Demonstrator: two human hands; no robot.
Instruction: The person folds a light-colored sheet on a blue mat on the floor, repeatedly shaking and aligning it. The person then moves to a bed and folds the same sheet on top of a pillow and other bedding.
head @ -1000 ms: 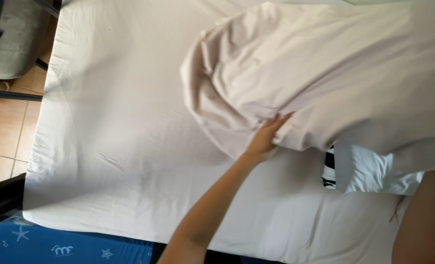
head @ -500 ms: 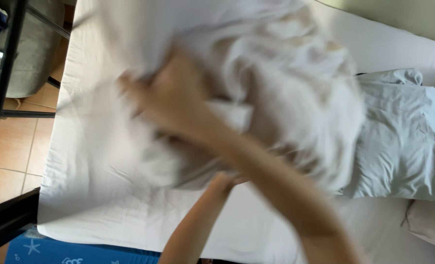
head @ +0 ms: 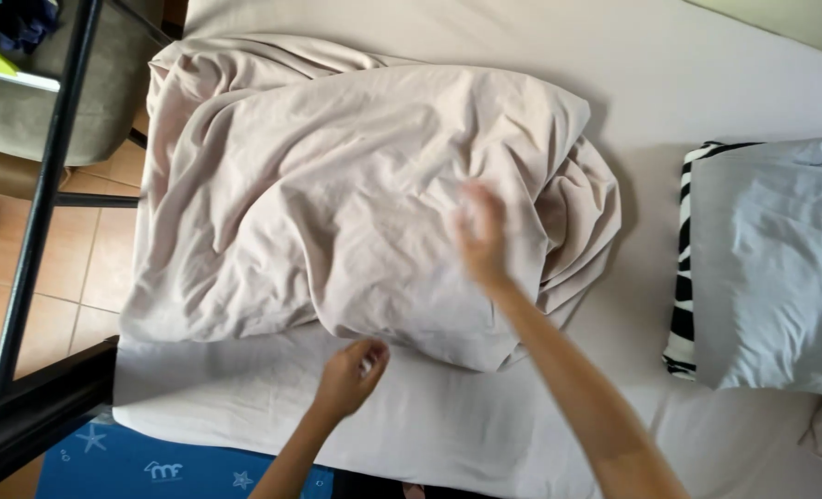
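Sheet (head: 337,194) lies bunched beyond both hands; left hand (head: 351,374) pinches its near edge, right hand (head: 480,236) rests flat on top.

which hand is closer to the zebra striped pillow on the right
Right. The right hand rests on the crumpled beige sheet, nearer the black-and-white zebra-striped pillow; the left hand grips the sheet's near edge, farther away.

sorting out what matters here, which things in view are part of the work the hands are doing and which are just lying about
In hand:
beige sheet, bunched on the mattress
left hand, at the sheet's near edge
right hand, over the sheet, blurred, grip unclear

Lying about:
pale blue pillow
zebra-striped pillow beneath it
black metal frame
blue star-patterned mat on the floor
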